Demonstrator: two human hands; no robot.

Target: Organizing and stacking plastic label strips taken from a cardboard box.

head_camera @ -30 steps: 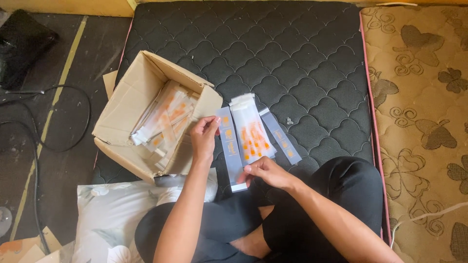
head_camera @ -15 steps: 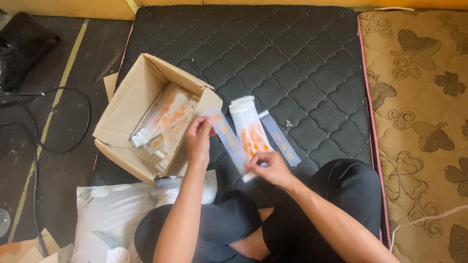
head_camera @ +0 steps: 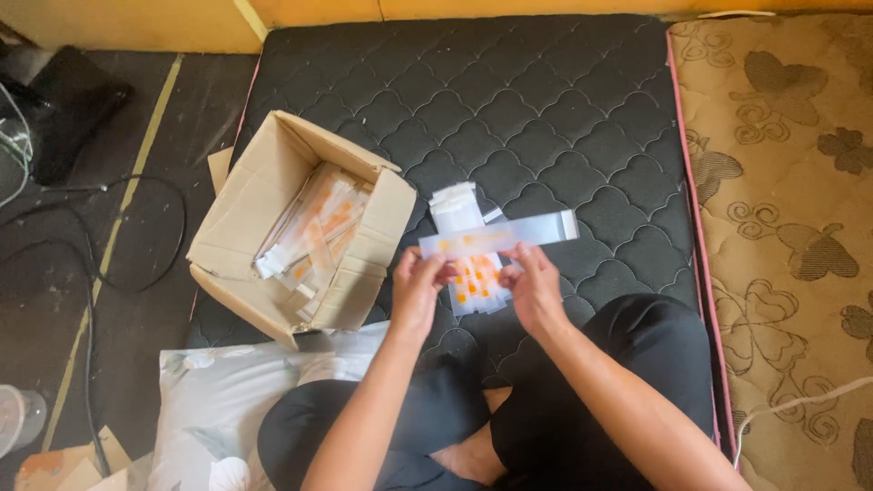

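Holding a long clear plastic sleeve level between both hands, the person sits cross-legged at the edge of a black quilted mattress. Left hand pinches the sleeve's left end, grip closed on it; right hand pinches it near the middle, grip closed too. Just under the sleeve, a small pile of clear packets with orange print lies on the mattress. Beside the left hand stands an open cardboard box with more such packets inside. A floral pillow lies near the left knee
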